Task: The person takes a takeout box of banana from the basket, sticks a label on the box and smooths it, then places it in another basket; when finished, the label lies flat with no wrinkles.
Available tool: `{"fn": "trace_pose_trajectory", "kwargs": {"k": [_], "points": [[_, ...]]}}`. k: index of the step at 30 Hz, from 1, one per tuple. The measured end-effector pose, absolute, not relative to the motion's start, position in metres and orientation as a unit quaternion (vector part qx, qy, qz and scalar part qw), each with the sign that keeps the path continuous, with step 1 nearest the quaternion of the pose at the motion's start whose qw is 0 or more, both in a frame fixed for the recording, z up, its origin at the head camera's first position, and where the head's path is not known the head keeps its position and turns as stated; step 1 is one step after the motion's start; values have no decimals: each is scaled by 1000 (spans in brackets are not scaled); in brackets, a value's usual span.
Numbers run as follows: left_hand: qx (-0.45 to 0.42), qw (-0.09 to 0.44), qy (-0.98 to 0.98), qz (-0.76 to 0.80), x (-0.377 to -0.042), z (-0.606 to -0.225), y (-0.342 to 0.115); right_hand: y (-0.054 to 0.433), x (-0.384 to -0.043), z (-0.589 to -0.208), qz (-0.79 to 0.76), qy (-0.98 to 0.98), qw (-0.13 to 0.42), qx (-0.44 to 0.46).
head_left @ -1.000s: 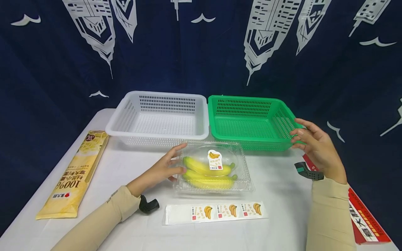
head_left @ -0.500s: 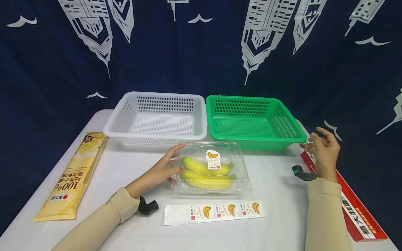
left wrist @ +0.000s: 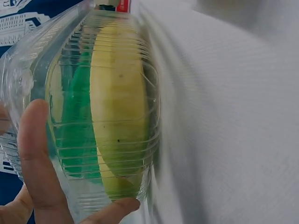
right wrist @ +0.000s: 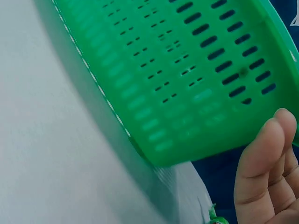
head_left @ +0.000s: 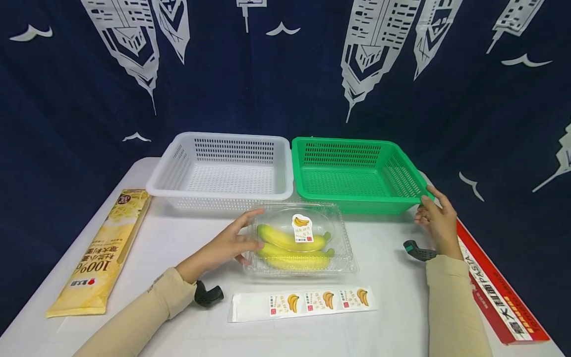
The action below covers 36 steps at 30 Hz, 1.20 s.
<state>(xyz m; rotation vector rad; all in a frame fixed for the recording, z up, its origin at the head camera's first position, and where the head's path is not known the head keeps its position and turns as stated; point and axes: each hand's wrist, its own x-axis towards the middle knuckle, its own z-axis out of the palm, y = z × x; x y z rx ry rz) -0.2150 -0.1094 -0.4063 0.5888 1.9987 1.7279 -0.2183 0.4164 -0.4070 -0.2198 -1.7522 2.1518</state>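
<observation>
A clear plastic clamshell box (head_left: pixel 348 250) with two yellow bananas (left wrist: pixel 119 102) inside lies in the middle of the table. On its lid is a banana sticker (head_left: pixel 303 229). My left hand (head_left: pixel 225 246) holds the box's left end, thumb low at the front and fingers toward the lid. At the right front corner of the green basket (head_left: pixel 357 203), my right hand (head_left: pixel 439 220) has its thumb and index finger at the rim; the remaining fingers are curled below. In the right wrist view the thumb (right wrist: pixel 261 158) overlaps the basket's corner.
A white basket (head_left: pixel 223 193) stands left of the green one. A yellow pasta bag (head_left: pixel 102 253) lies at the left, a red pasta box (head_left: pixel 504 287) at the right edge. A sticker strip (head_left: pixel 303 303) lies in front. A small green-and-red thing (right wrist: pixel 217 219) shows beyond the basket.
My right hand moved away from the green basket's corner to the right, then came back lower to that corner. The left hand and the clamshell box stay put.
</observation>
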Motion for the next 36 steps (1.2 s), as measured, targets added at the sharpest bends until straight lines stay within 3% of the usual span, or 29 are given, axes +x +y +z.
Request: {"fn": "trace_pose_trajectory", "kwargs": {"k": [10,22,36], "points": [[197,227,730,614,-211,-396,-110,414,-220,-408,778,-601,171,-62],[239,248,714,610,-196,-373,-114,410,-221,-408,789,-588,167,-58],[249,200,733,600,-207,-325,-107,409,-224,-412,786,-591,175,-55]]}}
